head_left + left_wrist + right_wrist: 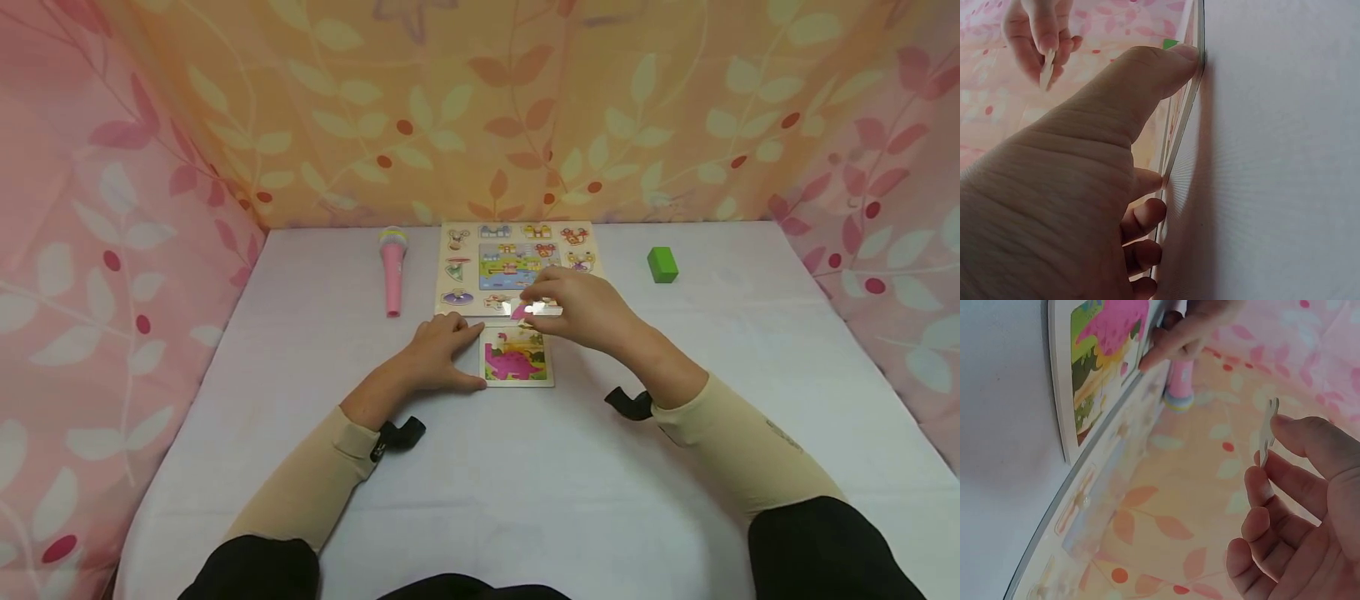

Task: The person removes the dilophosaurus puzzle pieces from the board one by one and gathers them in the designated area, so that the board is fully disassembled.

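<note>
A small framed jigsaw puzzle (514,384) with a pink dinosaur picture lies flat on the table. At its left edge is my left hand (437,354), thumb and index finger spread apart and touching the frame near its two left corners. The left wrist view shows the thumb (1179,62) lying against the frame's edge. Above the puzzle's far side, my right hand (585,308) pinches a thin puzzle piece (1267,432) between thumb and fingers, clear of the board. The piece is partly pink, with glare over it in the head view.
Just behind the small puzzle lies a larger peg puzzle board (442,279) with cartoon shapes, partly covered by my right hand. A pink toy microphone (393,271) lies to the left, and a green block (663,265) sits at the right. Floral curtains (420,108) border the white table (480,500).
</note>
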`<state>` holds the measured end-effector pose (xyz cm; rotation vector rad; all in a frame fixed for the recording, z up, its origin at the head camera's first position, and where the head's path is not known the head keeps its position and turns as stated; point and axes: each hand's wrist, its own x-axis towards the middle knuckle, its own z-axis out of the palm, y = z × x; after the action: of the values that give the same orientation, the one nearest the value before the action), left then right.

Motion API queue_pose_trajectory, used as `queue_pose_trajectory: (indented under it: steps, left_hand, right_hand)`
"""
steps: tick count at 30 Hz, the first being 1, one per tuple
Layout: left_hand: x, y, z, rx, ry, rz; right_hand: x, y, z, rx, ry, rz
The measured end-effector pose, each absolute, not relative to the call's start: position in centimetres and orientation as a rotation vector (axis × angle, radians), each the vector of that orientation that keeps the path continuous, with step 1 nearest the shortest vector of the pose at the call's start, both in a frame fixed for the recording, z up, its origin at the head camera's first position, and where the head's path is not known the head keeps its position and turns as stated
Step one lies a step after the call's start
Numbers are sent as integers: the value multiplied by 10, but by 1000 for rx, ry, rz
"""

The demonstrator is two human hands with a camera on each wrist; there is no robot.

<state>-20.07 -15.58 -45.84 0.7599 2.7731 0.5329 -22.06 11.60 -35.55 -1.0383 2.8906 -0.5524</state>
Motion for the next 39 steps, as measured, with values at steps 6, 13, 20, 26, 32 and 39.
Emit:
queue_pose_trajectory:
  steps: [6, 13, 20, 26, 32, 39]
  left_hand:
    - [-200, -157, -458, 758, 2775, 551]
    - [-199, -156, -458, 747, 2779, 536]
    - [-199, -155, -458, 762, 2778, 532]
    - [-200, -155, -457, 778, 2784, 525]
    - [-200, -156, -459, 772, 2788, 522]
    - [-200, -156, -459, 766, 2786, 525]
  right_hand:
    - [-218, 131, -354, -1080, 2929, -590]
    - [-216, 152, -354, -1012, 2934, -626]
    - [-218, 172, -366, -997, 2911, -669]
    - [-224, 185, -384, -919, 2857, -783]
    - [-235, 191, -401, -806, 2764, -901]
    - [-251, 187, -415, -710, 2691, -883]
